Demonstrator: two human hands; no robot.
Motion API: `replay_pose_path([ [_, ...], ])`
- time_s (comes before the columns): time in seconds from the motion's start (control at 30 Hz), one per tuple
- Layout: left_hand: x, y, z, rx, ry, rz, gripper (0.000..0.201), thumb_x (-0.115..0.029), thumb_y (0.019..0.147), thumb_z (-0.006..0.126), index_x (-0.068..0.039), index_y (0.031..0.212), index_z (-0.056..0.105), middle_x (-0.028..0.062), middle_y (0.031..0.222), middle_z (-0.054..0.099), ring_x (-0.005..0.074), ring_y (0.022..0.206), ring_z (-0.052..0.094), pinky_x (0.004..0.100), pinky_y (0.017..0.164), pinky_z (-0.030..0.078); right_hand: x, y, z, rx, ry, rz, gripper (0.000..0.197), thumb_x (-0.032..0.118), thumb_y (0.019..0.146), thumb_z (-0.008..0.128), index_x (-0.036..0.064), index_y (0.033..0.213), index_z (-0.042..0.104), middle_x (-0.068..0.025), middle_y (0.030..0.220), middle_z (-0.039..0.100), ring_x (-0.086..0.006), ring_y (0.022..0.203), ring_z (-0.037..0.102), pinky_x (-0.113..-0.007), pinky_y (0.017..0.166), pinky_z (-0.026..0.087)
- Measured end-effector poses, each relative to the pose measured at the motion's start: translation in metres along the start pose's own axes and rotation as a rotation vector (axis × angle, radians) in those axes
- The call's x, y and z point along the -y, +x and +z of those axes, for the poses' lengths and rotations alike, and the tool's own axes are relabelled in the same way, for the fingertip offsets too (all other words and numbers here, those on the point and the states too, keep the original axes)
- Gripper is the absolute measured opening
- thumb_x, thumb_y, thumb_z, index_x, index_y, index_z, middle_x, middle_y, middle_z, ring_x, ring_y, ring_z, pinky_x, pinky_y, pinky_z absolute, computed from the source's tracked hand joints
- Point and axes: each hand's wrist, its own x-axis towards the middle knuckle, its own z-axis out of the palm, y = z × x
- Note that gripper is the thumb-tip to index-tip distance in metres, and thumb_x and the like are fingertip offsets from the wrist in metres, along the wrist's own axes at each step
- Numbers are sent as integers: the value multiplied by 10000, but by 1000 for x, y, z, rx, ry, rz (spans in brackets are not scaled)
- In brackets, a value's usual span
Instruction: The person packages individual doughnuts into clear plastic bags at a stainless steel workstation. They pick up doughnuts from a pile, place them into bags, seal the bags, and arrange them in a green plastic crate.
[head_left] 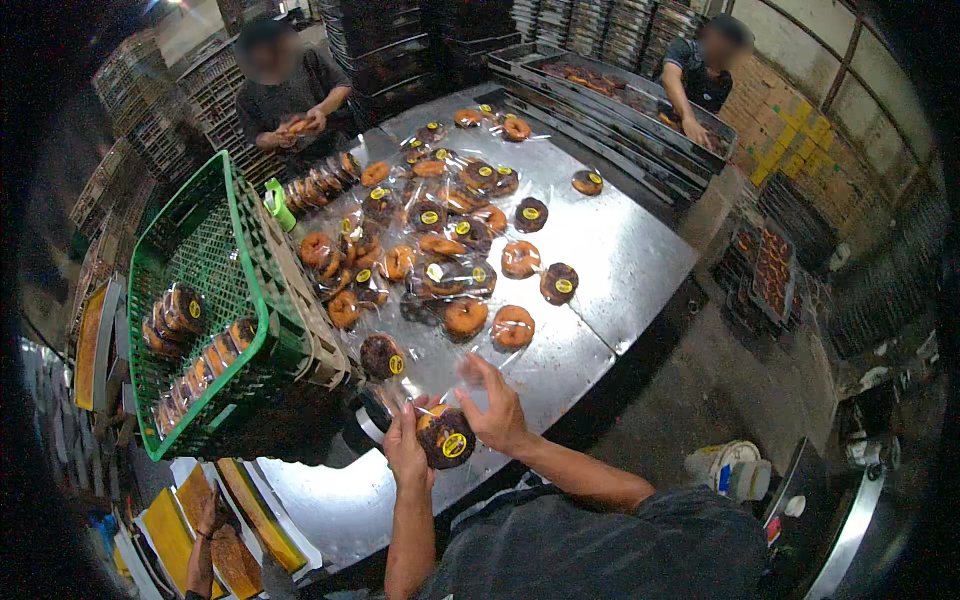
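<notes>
Near the table's front edge my left hand (pixel 406 452) is closed around a wrapped chocolate doughnut (pixel 440 446) with a yellow round sticker. A plain brown doughnut shows behind it in the same clear wrap. Just to the right, my right hand (pixel 496 408) is raised with its fingers apart, the fingertips a little blurred; whether its palm brushes the wrap I cannot tell. Beyond my hands lies a wrapped chocolate doughnut (pixel 381 356), and a spread of several bagged doughnuts (pixel 464 318), plain and chocolate, covers the middle of the metal table (pixel 590 260).
Left of the table stands a green plastic crate (pixel 262 335) with packed doughnut rows (pixel 205 370) inside. A green bottle (pixel 279 205) is beside it. Two people work at the far side, one by stacked trays (pixel 610 95). Another person's hand (pixel 207 512) touches cakes at lower left.
</notes>
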Motion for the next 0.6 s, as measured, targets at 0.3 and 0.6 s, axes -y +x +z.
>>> replay_pose_path([
  [0.3,-1,-16,-21,-121,632,792,414,-275,1007,566,28,1289,577,152,1331,585,266,1240,539,382,1016,453,12,-21,19,607,387,403,349,286,971,638,44,1220,675,-72,1047,730,-196,887,694,-291,806,524],
  [0.6,-22,-29,-21,-60,813,268,197,-180,888,744,6,952,726,37,813,707,112,743,619,267,707,491,5,7,24,354,671,191,273,195,942,677,-10,1122,687,-127,1299,591,-175,1133,585,-301,955,464],
])
